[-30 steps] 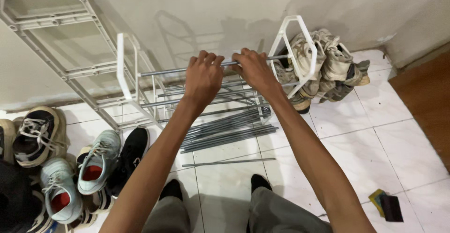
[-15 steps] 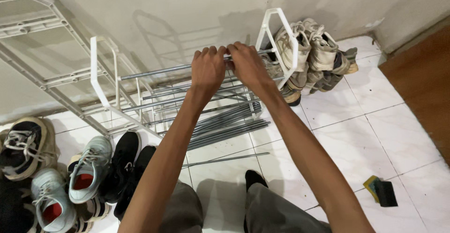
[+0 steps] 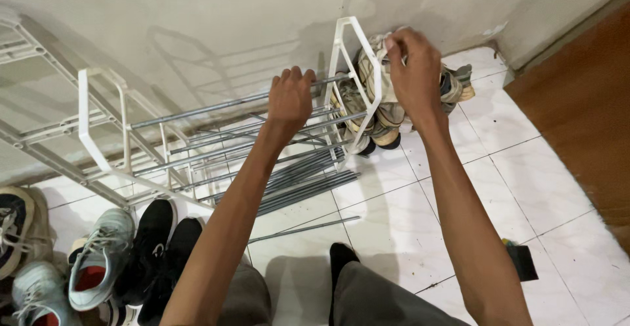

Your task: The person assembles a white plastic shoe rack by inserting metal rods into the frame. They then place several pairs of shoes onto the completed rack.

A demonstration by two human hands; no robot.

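Gripping a grey metal rod (image 3: pixel 223 105) of the half-built shoe rack (image 3: pixel 98 129), the left hand (image 3: pixel 289 98) was curled shut around it. Beside it, the right hand (image 3: pixel 415 69) closed on the white end frame (image 3: pixel 357 77), just before piled shoes (image 3: pixel 387 113). An unseated rod could probably slip onto loose rods (image 3: pixel 302 185) below.

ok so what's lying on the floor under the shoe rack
A bundle of loose grey metal rods lies on the white tiles under the rack, with one single rod apart in front. The left hand and forearm cover part of the rack's middle.
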